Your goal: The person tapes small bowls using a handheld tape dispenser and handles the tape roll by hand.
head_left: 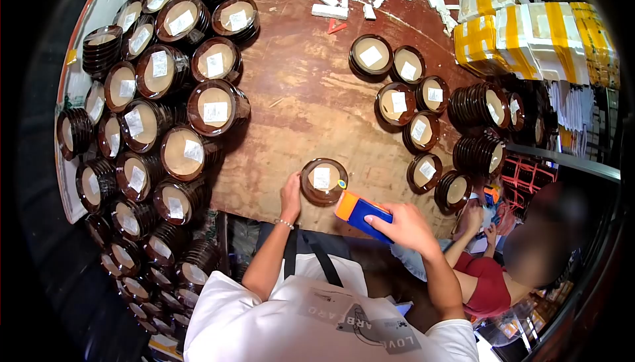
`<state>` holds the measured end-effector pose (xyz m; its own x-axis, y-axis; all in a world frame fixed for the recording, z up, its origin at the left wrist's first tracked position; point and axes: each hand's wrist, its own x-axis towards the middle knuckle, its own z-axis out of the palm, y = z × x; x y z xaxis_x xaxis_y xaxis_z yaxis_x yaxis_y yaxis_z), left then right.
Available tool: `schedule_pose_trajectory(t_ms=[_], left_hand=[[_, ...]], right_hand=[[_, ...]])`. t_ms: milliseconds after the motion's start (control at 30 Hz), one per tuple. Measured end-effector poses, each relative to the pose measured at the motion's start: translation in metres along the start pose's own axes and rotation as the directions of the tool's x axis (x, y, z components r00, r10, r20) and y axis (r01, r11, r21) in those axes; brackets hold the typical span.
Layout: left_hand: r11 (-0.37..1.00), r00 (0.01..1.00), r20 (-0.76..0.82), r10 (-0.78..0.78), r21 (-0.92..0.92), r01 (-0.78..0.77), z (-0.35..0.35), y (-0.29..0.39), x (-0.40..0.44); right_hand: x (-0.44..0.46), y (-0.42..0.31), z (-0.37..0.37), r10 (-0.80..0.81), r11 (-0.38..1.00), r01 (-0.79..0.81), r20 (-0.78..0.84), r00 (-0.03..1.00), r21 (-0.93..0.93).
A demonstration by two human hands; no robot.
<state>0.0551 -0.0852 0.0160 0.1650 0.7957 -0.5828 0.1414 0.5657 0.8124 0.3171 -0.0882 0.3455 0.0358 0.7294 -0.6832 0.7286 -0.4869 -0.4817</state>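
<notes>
One big wooden table fills the space in front of me, and along its left side crowd stacks of brown dishes, well over twenty and too packed for me to count exactly. One co-worker in a red top sits at the right. At least four white foam boxes, banded with yellow tape, stand at the far right corner. Nearer the middle I count seven brown dish tops in a loose cluster, six showing a white label, with more stacks just beyond. A single brown dish lies flat near the table's close edge; the person's left hand is against its left rim, though I can't tell how firmly it grasps. The right hand grips one blue-and-orange handheld device, its orange end by the dish's lower right rim. Smaller still are one red triangle near the foam scraps, one white label on the dish's centre, and one blue-and-yellow round sticker at its right.
</notes>
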Motion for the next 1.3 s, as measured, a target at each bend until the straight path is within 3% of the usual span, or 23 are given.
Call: schedule_pose_trajectory(t_ms=[33,100,167,267,467,533,567,667,733,867,967,1067,1167,1200,1233,1300], left_hand=[[1.0,1.0,0.001,0.001,0.005,-0.001,0.001,-0.008,-0.006],[0.93,0.99,0.113,0.087,-0.365,-0.041,0.008,-0.024,-0.009],[0.94,0.987,0.056,0.149,-0.318,-0.124,0.018,-0.032,-0.002],[0.974,0.995,-0.097,-0.015,0.225,0.036,0.033,-0.013,0.003],[0.994,0.993,-0.117,0.002,0.108,0.01,0.029,-0.005,0.001],[0.998,0.994,-0.105,-0.024,0.054,0.029,0.026,-0.011,0.008],[0.998,0.995,-0.099,-0.022,0.063,0.028,0.025,-0.012,0.01],[0.996,0.996,-0.079,-0.029,0.081,0.035,0.023,-0.014,0.011],[0.999,0.999,-0.028,-0.025,-0.038,0.024,0.021,-0.012,0.013],[0.994,0.991,0.07,-0.112,0.014,0.111,0.007,-0.005,0.021],[0.988,0.987,0.104,-0.12,-0.081,0.129,0.003,0.004,0.023],[0.99,0.974,0.176,-0.14,0.025,0.138,0.0,0.007,0.025],[0.993,0.986,0.136,-0.098,-0.05,0.105,0.016,0.018,0.016],[0.903,0.963,0.106,-0.248,-0.335,0.269,0.025,0.027,0.003],[0.707,0.908,0.125,-0.4,-0.588,0.393,0.033,0.031,-0.005],[0.498,0.863,0.161,-0.48,-0.76,0.418,0.041,0.016,0.004]], right_hand=[[0.002,0.004,0.0,-0.001,1.0,0.001,-0.002,1.0,0.005],[0.007,0.012,-0.002,0.029,0.994,-0.032,0.03,0.999,0.1],[0.01,0.019,-0.003,0.023,0.99,-0.025,0.018,1.0,0.139],[0.01,0.034,-0.004,0.012,0.998,-0.016,0.059,0.998,0.069],[0.002,0.1,-0.008,-0.12,0.992,0.118,-0.041,0.992,-0.049],[0.01,0.141,-0.002,-0.037,0.999,0.038,0.012,0.999,-0.036],[0.016,0.163,0.006,0.038,0.999,-0.035,0.075,0.996,-0.036],[0.04,0.209,0.057,0.008,1.0,-0.008,0.016,1.0,0.001],[0.073,0.238,0.106,0.007,0.997,-0.009,-0.027,1.0,-0.071],[0.118,0.197,0.141,0.007,0.983,-0.022,-0.081,0.997,-0.184],[0.134,0.157,0.135,0.012,0.983,-0.027,-0.083,0.996,-0.179],[0.143,0.142,0.133,-0.02,0.956,0.023,0.013,1.0,-0.294],[0.148,0.115,0.154,0.059,0.993,-0.078,-0.188,0.98,-0.094],[0.14,0.089,0.146,0.239,0.969,-0.244,-0.127,0.963,-0.03],[0.14,0.082,0.159,0.248,0.968,-0.251,-0.207,0.946,0.01],[0.144,0.082,0.176,0.208,0.973,-0.23,-0.363,0.908,-0.018]])
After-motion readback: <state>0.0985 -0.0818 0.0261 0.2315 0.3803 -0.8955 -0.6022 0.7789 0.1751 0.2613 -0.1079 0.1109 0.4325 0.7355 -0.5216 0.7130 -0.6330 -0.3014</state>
